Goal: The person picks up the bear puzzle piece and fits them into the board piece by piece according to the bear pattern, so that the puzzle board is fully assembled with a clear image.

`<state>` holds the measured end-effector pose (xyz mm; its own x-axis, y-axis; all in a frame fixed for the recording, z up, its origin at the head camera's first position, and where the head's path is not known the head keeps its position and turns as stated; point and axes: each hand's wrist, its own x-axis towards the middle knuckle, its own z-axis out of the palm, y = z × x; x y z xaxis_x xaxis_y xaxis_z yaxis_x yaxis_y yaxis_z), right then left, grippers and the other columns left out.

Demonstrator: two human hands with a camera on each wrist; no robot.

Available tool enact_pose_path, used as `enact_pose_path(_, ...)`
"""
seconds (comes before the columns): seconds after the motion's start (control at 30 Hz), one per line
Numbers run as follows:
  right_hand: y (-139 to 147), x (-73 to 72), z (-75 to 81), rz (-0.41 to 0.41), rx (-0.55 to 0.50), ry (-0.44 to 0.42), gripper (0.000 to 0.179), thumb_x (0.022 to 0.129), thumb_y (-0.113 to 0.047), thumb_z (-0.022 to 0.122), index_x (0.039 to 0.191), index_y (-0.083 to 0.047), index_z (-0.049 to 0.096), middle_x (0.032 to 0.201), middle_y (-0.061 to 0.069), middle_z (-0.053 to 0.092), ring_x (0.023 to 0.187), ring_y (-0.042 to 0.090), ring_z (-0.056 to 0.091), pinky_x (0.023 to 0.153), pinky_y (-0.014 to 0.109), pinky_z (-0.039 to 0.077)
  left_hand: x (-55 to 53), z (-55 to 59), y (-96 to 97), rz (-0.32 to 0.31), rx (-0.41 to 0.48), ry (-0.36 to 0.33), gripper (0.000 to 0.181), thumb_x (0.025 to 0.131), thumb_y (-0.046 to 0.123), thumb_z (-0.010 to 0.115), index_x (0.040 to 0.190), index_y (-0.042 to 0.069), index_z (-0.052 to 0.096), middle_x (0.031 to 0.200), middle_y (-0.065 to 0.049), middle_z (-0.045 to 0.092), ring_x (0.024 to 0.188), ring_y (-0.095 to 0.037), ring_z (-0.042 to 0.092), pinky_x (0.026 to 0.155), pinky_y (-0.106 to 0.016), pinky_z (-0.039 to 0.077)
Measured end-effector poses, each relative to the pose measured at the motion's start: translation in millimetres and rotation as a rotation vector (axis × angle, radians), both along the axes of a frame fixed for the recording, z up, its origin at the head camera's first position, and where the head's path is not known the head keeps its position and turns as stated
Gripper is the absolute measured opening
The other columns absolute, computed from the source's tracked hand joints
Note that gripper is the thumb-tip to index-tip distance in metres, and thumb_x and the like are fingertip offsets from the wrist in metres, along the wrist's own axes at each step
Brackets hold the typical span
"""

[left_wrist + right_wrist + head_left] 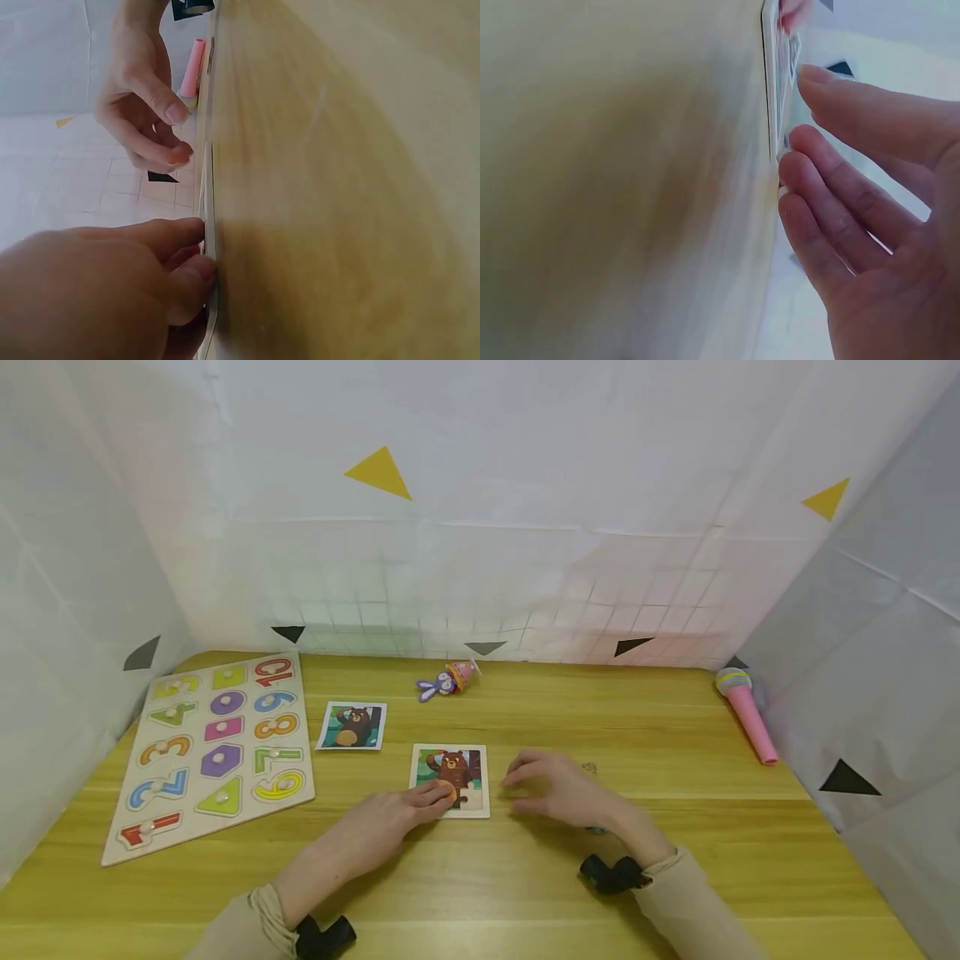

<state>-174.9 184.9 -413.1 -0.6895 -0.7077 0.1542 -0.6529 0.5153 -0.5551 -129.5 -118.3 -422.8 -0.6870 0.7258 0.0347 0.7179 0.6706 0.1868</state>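
Note:
A small square jigsaw puzzle of a brown bear (pixel 453 762) lies on the table in front of the person. A pale patch of bare board shows at its lower right. The left hand (pixel 386 822) rests its fingertips on the puzzle's lower left part, covering some of the picture. In the left wrist view its thumb (pixel 196 271) is right at the board's edge. Just right of the puzzle hovers the right hand (pixel 558 789), fingers loosely bent and apart from the thumb, nothing between them. Partly hidden by that hand and wrist, small puzzle pieces (pixel 590 768) lie on the table.
A bear picture card (pixel 352 726) lies behind the puzzle to the left. Farther left is a wooden board of numbers and shapes (pixel 187 760). A small purple rabbit toy (pixel 442 682) lies at the back, and a pink toy microphone (pixel 750 718) at the right. White sheets enclose the table.

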Motion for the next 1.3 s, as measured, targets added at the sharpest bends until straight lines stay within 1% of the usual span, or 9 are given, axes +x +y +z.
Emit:
enact_pose_path(0.13,20,2.7,4.5,-0.075,-0.023,-0.086,0.024,0.087,-0.017,0.079,0.110,-0.013,0.077,0.109,-0.001,0.067,0.100,0.020,0.064,0.086,0.041,0.055,0.1,-0.6,0.4,-0.004,-0.012,0.025,0.069,0.089,-0.017,0.052,0.149,0.017,0.050,0.155,-0.004,0.046,0.115,-0.031,0.066,0.088,-0.044,0.058)
enact_pose_path(0.27,40,4.2,7.6,-0.125,-0.028,-0.139,0.027,0.086,-0.018,0.079,0.113,-0.014,0.076,0.110,0.000,0.067,0.097,0.022,0.063,0.083,0.042,0.055,0.2,0.0,0.7,-0.002,-0.010,0.017,0.072,0.086,-0.019,0.053,0.148,0.017,0.051,0.154,-0.005,0.047,0.122,-0.031,0.061,0.089,-0.046,0.057)
enact_pose_path(0.33,49,3.9,6.5,-0.133,-0.022,-0.139,0.027,0.087,-0.021,0.079,0.113,-0.015,0.076,0.108,-0.001,0.067,0.094,0.020,0.063,0.080,0.040,0.055,0.2,0.7,0.9,-0.002,-0.008,0.013,0.073,0.085,-0.020,0.053,0.148,0.016,0.051,0.154,-0.005,0.047,0.124,-0.031,0.060,0.089,-0.046,0.057)
enact_pose_path(0.47,69,3.6,1.6,-0.136,-0.019,-0.122,0.028,0.086,-0.025,0.080,0.112,-0.017,0.076,0.105,-0.003,0.068,0.094,0.017,0.064,0.080,0.037,0.055,-0.3,0.8,1.0,-0.005,-0.009,0.014,0.073,0.084,-0.020,0.052,0.148,0.015,0.051,0.154,-0.004,0.047,0.124,-0.030,0.060,0.088,-0.046,0.057)
enact_pose_path(0.63,90,5.5,-3.4,-0.124,0.010,-0.040,0.027,0.083,-0.028,0.082,0.107,-0.017,0.076,0.101,-0.005,0.068,0.091,0.013,0.064,0.079,0.034,0.055,-1.7,0.4,1.3,-0.001,-0.015,0.001,0.074,0.084,-0.018,0.054,0.149,0.017,0.050,0.155,-0.004,0.046,0.117,-0.031,0.064,0.084,-0.045,0.058)
enact_pose_path(0.7,98,6.9,-4.7,-0.128,0.022,-0.027,0.029,0.082,-0.030,0.083,0.106,-0.018,0.075,0.100,-0.006,0.067,0.090,0.012,0.063,0.079,0.032,0.055,-2.2,0.3,1.3,-0.001,-0.013,-0.003,0.074,0.084,-0.017,0.056,0.150,0.016,0.049,0.155,-0.004,0.046,0.118,-0.031,0.064,0.084,-0.046,0.058)
enact_pose_path(0.87,110,10.8,-3.7,-0.151,0.044,-0.089,0.034,0.080,-0.035,0.084,0.108,-0.020,0.073,0.103,-0.009,0.067,0.095,0.010,0.063,0.085,0.032,0.054,-3.2,-0.6,0.5,-0.011,0.002,0.006,0.073,0.082,-0.015,0.061,0.148,0.014,0.051,0.154,-0.005,0.047,0.120,-0.029,0.063,0.084,-0.045,0.058)
enact_pose_path(1.0,113,12.4,-0.8,-0.141,0.058,-0.124,0.038,0.077,-0.039,0.085,0.108,-0.020,0.072,0.106,-0.008,0.067,0.098,0.010,0.064,0.088,0.034,0.055,-3.4,-0.8,0.4,-0.015,0.005,0.009,0.074,0.082,-0.015,0.061,0.148,0.014,0.051,0.154,-0.004,0.047,0.115,-0.029,0.066,0.083,-0.044,0.058)
enact_pose_path(1.3,115,12.3,-4.3,-0.127,0.059,-0.119,0.040,0.072,-0.041,0.088,0.102,-0.022,0.071,0.101,-0.007,0.065,0.092,0.011,0.061,0.083,0.029,0.053,-2.0,-1.4,0.2,-0.009,0.008,0.007,0.072,0.082,-0.014,0.059,0.148,0.014,0.051,0.154,-0.004,0.047,0.115,-0.029,0.065,0.086,-0.045,0.058)
